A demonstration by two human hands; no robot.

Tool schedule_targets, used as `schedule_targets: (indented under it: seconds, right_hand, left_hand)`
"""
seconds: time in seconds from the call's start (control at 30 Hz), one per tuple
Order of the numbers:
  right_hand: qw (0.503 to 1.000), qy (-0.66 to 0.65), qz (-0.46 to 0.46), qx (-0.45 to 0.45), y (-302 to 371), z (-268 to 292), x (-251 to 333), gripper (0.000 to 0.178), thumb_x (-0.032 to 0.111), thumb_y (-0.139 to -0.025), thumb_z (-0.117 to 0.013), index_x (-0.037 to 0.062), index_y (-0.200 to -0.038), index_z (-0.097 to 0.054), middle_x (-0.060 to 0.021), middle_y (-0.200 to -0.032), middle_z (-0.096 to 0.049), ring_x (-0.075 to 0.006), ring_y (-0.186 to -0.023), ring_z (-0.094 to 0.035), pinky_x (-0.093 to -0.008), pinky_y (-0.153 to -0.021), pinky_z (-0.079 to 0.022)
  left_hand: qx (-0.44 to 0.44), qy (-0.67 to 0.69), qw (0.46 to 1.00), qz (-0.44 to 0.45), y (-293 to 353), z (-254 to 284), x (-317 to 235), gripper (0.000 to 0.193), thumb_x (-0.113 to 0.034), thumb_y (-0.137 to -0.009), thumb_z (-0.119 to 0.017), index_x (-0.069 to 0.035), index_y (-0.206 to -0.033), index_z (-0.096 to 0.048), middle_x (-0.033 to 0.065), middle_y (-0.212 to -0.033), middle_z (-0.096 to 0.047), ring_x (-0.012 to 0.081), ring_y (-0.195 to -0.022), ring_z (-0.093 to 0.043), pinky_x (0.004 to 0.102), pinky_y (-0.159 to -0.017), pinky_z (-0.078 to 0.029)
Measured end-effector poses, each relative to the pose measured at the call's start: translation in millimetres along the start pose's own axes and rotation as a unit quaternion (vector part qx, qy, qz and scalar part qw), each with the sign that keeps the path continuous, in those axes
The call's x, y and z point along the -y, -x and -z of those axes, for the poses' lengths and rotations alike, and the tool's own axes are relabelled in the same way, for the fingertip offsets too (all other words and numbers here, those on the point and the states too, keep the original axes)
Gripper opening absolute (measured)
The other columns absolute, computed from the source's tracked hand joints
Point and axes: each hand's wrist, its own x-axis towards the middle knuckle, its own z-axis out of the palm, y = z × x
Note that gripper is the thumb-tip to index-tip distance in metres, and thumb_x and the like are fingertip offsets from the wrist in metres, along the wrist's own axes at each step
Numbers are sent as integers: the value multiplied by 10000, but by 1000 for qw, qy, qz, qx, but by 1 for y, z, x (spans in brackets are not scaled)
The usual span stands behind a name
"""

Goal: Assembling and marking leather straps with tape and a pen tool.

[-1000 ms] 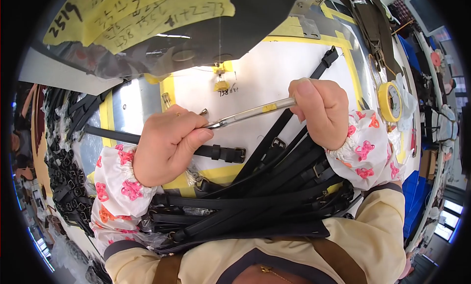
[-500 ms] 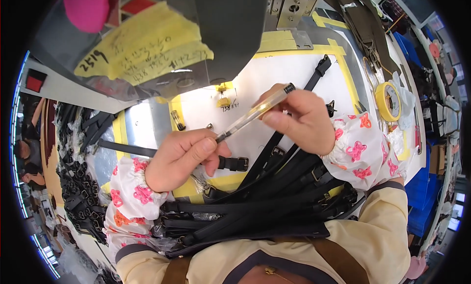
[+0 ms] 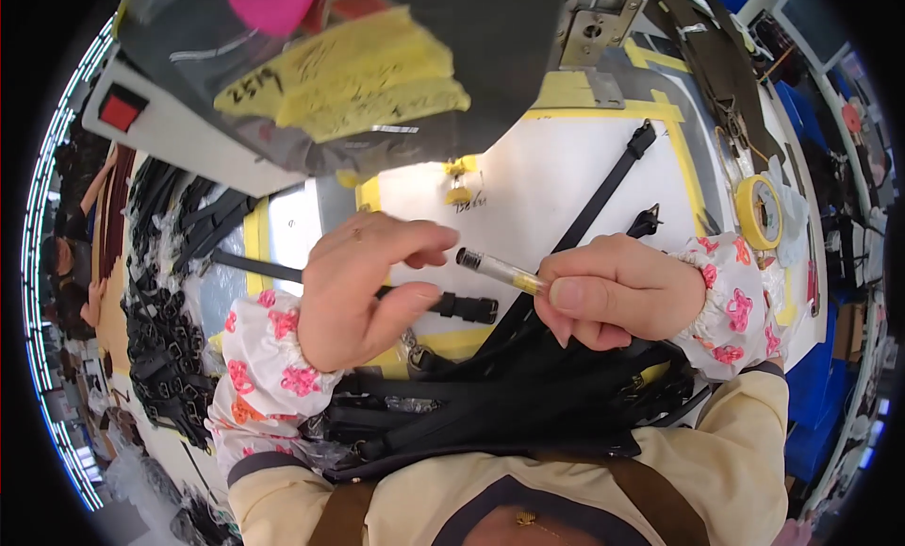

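Observation:
In my right hand (image 3: 627,287) is a pen (image 3: 498,269) with a clear barrel, pinched between thumb and fingers. Its black end points left, and its other end is hidden in the hand. My left hand (image 3: 353,287) hovers by the black end with thumb and fingers apart, holding nothing. Below the hands lies a heap of black straps (image 3: 528,395) with metal buckles. One black strap (image 3: 599,197) slants across the white sheet (image 3: 528,169), and a short strap end with a buckle (image 3: 467,307) shows beneath the left hand.
A grey machine head (image 3: 377,84) with a yellow taped note (image 3: 349,79) overhangs the upper left. Yellow tape rolls (image 3: 758,213) lie on the right. More black buckled straps (image 3: 170,357) are piled left, and brown straps (image 3: 707,56) lie at the upper right.
My left hand has let go of the pen and opened. The pen, now in my right hand alone, has its black end toward the left. My right hand has moved lower and right.

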Motion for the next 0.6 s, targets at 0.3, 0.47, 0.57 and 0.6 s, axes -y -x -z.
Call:
schedule_targets:
  seconds: [0.3, 0.47, 0.57, 0.6]
  right_hand:
    - [992, -67, -87, 62, -18, -6, -18, 356, 309, -905, -362, 21, -733, -482, -4, -462, -370, -67, -402, -349, -209, -391, -283]
    - [998, 41, -57, 5, -18, -11, -18, 328, 276, -897, -385, 26, -712, -491, -10, -461, -396, -82, -400, -369, -222, -398, -312]
    - [992, 115, -39, -33, -18, -14, -16, 306, 248, -888, -403, 25, -702, -498, -31, -472, -435, -117, -408, -413, -242, -415, -346]
    - [988, 144, -35, -49, -17, -15, -16, 291, 231, -883, -413, 23, -700, -503, -47, -481, -461, -145, -413, -442, -258, -425, -366]
  left_hand:
    - [51, 19, 993, -108, 4, -12, 15, 125, -120, -707, -620, -38, -722, -527, 78, -636, -476, 250, -560, -476, 321, -495, -376]
    - [33, 28, 999, -29, 9, -16, 8, 124, -124, -730, -600, -38, -688, -521, 78, -597, -460, 263, -540, -463, 324, -481, -368]
    - [45, 22, 999, 20, 9, -15, 3, 118, -126, -757, -573, -40, -691, -529, 81, -596, -465, 267, -542, -469, 327, -480, -367]
    - [52, 23, 998, 40, 9, -15, 2, 119, -126, -772, -557, -40, -694, -534, 83, -596, -467, 267, -542, -472, 330, -480, -366]
